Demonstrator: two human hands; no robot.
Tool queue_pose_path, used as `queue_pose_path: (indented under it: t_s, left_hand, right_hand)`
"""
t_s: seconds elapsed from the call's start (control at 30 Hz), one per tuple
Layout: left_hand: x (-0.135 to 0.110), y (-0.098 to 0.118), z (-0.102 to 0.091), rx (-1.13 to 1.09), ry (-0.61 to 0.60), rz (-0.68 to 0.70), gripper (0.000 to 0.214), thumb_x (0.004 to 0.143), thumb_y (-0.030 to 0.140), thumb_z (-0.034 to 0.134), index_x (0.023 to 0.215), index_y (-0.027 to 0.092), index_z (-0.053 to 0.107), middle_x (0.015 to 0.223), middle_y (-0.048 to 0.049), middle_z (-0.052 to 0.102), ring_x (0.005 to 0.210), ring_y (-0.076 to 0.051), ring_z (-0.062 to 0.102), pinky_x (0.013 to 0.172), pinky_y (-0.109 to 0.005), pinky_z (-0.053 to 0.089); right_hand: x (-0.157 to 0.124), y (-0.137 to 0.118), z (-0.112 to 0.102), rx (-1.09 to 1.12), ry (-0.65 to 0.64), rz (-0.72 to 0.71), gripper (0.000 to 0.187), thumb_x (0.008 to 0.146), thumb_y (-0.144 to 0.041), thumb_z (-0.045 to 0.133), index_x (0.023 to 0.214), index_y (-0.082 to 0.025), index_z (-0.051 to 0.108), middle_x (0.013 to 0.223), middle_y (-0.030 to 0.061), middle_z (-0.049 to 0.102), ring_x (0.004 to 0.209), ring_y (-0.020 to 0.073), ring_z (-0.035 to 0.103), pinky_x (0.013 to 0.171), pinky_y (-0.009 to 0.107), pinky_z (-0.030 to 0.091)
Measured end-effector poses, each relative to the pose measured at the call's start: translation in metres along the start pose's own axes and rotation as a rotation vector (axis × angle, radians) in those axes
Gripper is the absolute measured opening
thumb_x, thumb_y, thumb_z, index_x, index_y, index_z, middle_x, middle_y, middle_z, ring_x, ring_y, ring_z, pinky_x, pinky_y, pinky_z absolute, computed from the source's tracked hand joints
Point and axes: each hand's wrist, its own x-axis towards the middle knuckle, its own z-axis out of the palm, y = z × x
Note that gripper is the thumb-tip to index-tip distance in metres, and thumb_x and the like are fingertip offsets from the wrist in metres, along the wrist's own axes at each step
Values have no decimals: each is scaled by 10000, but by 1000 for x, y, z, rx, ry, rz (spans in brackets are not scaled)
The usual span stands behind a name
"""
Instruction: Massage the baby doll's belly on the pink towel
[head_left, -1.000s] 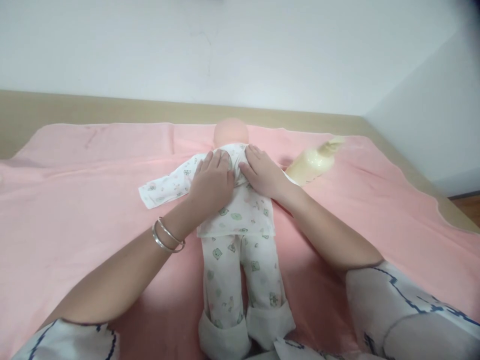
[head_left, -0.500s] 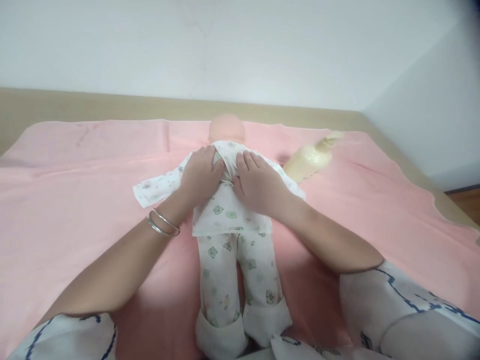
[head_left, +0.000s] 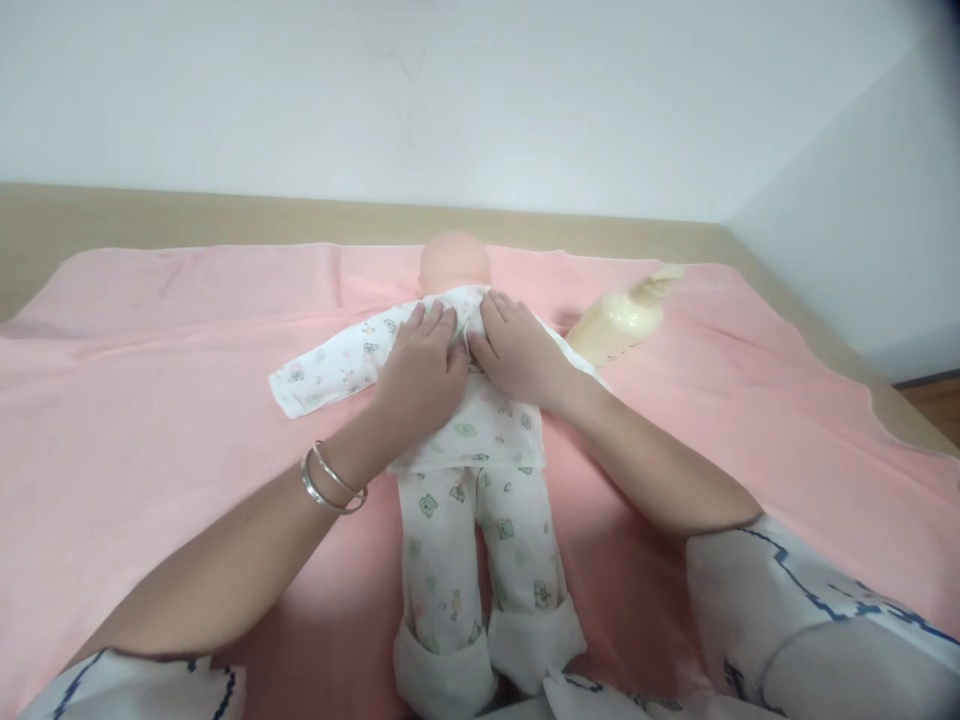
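Note:
A baby doll (head_left: 455,262) lies with its bald head away from me, its face not visible. It wears a white printed top (head_left: 487,430) and matching trousers (head_left: 442,540) with turned-up cuffs. My left hand (head_left: 424,365) rests flat on the left of the doll's upper body, fingers stretched toward the head. Beside it, my right hand (head_left: 517,345) lies on the right of the upper body, its fingers also extended. Between the two hands the cloth is bunched in folds. One sleeve (head_left: 322,375) reaches out to the left; the other is partly covered by my right arm.
A pale yellow pump bottle (head_left: 619,320) lies tilted to the right of the doll. Under everything is a pink cloth (head_left: 165,420) on a tan surface (head_left: 360,215), with a white wall (head_left: 225,90) behind.
My left hand has slid right and slightly toward me on the top, uncovering more of the left sleeve. My right hand has moved a little toward the doll's head.

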Motion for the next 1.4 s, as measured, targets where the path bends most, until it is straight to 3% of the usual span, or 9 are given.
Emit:
queue_pose_path:
  t_s: [0.1, 0.2, 0.3, 0.57, 0.77, 0.97, 1.1, 1.3, 1.4]
  left_hand:
    - [11, -11, -1, -19, 9, -21, 522, 962, 256, 379, 1436, 95, 525, 1596, -158, 476, 1552, -360, 337, 1266, -594, 328]
    - [22, -21, 1, -39, 65, -16, 380, 954, 262, 369, 1208, 146, 628, 1325, -166, 669, 1319, -346, 570, 1150, -568, 456]
    - [26, -28, 7, -52, 138, 12, 315, 952, 248, 341, 1072, 182, 624, 1135, -147, 703, 1127, -313, 628, 1068, -526, 497]
    - [22, -36, 20, -141, 255, -36, 400, 974, 315, 359, 1229, 166, 629, 1307, -136, 681, 1269, -300, 594, 1156, -503, 445]
    - [16, -45, 26, -259, 364, -2, 434, 1027, 365, 308, 1215, 195, 659, 1337, -103, 689, 1290, -253, 608, 1181, -463, 454]
    - [15, -46, 29, -263, 388, -7, 444, 1029, 342, 307, 1271, 181, 641, 1388, -100, 669, 1322, -232, 595, 1196, -449, 452]
    - [14, -45, 27, -277, 389, 11, 420, 1026, 325, 315, 1227, 188, 657, 1331, -98, 697, 1262, -230, 625, 1159, -441, 482]
    - [14, -46, 28, -266, 388, -17, 436, 1028, 339, 320, 1278, 188, 643, 1392, -96, 669, 1327, -242, 593, 1208, -465, 441]
    - [14, -48, 29, -259, 391, -2, 431, 1039, 365, 318, 1246, 209, 662, 1368, -87, 680, 1313, -247, 603, 1191, -467, 460]
  right_hand:
    - [-15, -13, 2, -78, 52, -31, 673, 1025, -322, 269, 1550, 96, 320, 1625, 306, 352, 1557, 397, 309, 1280, 580, 265]
    - [-32, -27, 1, -101, 68, -72, 665, 1012, -303, 326, 1551, 89, 332, 1617, 325, 351, 1547, 413, 325, 1275, 573, 285]
    - [-39, -34, 2, -62, 75, -93, 663, 998, -286, 363, 1555, 75, 340, 1631, 319, 326, 1560, 416, 294, 1276, 576, 290]
    - [-3, -4, -2, 229, 70, -73, 642, 1004, -338, 366, 1587, -70, 357, 1705, 160, 269, 1613, 278, 201, 1326, 545, 184]
    - [-17, -14, -1, 235, 246, -158, 567, 1006, -290, 340, 1544, -144, 442, 1702, 104, 300, 1626, 240, 146, 1327, 552, 193]
    - [-29, -26, 2, 135, 196, -227, 524, 980, -270, 374, 1437, -108, 573, 1627, 155, 434, 1590, 283, 275, 1318, 571, 211]
    - [-32, -26, -7, 127, 261, -232, 560, 982, -265, 352, 1513, -151, 487, 1689, 113, 330, 1611, 263, 213, 1315, 583, 196]
    - [-29, -27, -2, 112, 91, -125, 556, 1004, -322, 392, 1527, -154, 473, 1709, 144, 268, 1620, 379, 101, 1271, 692, 183]
    - [-30, -27, -5, 137, 143, -130, 564, 977, -304, 427, 1530, -201, 465, 1729, 113, 218, 1626, 369, 69, 1256, 715, 190]
